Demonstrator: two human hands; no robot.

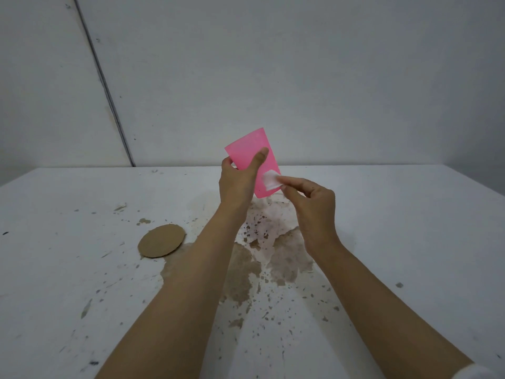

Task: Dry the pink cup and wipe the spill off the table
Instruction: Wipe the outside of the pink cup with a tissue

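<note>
My left hand (237, 181) grips the pink cup (250, 146) and holds it above the table, tilted, thumb across its near side. A small white tissue pad (270, 180) is pressed against the cup's lower side, pinched by my right hand (311, 203). Below both hands a brownish spill (246, 272) spreads over the white table (68, 269), with many small specks around it.
A round brown cardboard coaster (161, 241) lies on the table to the left of the spill. A white wall rises behind the table's far edge. A dark seam runs down the wall at the left.
</note>
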